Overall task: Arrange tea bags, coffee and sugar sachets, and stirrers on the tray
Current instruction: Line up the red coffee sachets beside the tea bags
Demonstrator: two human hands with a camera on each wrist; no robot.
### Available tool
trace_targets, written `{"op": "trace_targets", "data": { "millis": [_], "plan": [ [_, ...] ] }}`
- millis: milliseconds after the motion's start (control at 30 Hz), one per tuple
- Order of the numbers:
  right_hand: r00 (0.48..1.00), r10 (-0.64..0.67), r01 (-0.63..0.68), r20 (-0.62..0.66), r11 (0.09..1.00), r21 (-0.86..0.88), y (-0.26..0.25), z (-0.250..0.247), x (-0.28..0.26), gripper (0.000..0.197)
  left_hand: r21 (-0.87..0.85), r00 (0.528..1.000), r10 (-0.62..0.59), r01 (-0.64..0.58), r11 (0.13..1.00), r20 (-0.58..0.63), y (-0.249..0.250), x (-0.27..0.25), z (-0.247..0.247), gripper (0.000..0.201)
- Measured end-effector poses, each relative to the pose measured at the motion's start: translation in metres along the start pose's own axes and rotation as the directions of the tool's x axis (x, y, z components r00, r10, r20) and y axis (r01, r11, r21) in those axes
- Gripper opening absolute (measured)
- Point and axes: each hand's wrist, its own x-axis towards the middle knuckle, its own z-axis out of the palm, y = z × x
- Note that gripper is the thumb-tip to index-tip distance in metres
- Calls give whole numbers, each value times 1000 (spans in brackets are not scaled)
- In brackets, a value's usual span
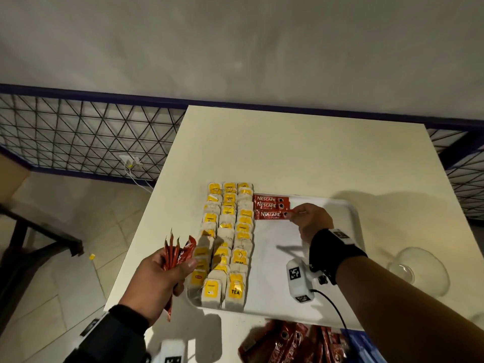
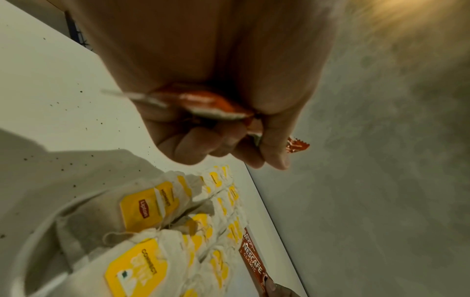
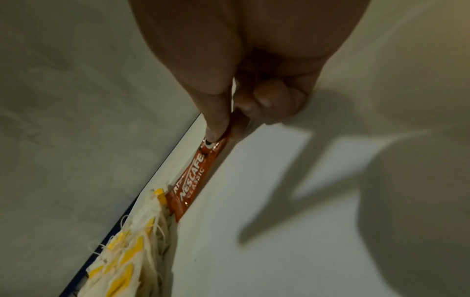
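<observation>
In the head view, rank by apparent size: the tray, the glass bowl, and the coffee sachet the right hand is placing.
1. tray, clearly largest.
2. glass bowl.
3. coffee sachet, smallest; right hand pinches its end.

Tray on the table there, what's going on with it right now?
A person is laying out drinks supplies on the white tray. Three columns of tea bags fill its left side. The right hand pinches the end of the third coffee sachet, setting it below two others. The left hand grips a bunch of spare sachets beside the tray. More red sachets lie at the table's near edge.
</observation>
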Motion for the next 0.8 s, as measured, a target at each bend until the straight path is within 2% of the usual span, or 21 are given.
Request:
{"op": "trace_targets", "data": {
  "millis": [200, 500, 667, 800],
  "plan": [
    [1000, -6, 4, -12, 989, -148, -8, 1, 3, 16, 57, 1000, 2, -2, 998, -6, -2, 0, -2, 19],
    [1000, -11, 6, -23, 979, -202, -17, 6, 7, 20, 3, 1000, -21, 21, 1000, 8, -7, 3, -6, 17],
    [999, -10, 2, -38, 981, -192, -18, 7, 5, 19, 1, 1000, -1, 1, 1000, 19, -7, 3, -9, 35],
    [998, -19, 7, -68, 986, -168, -18, 4, -2, 31, -3, 998, -3, 3, 1000, 59, -7, 0, -9, 47]
  ]
}}
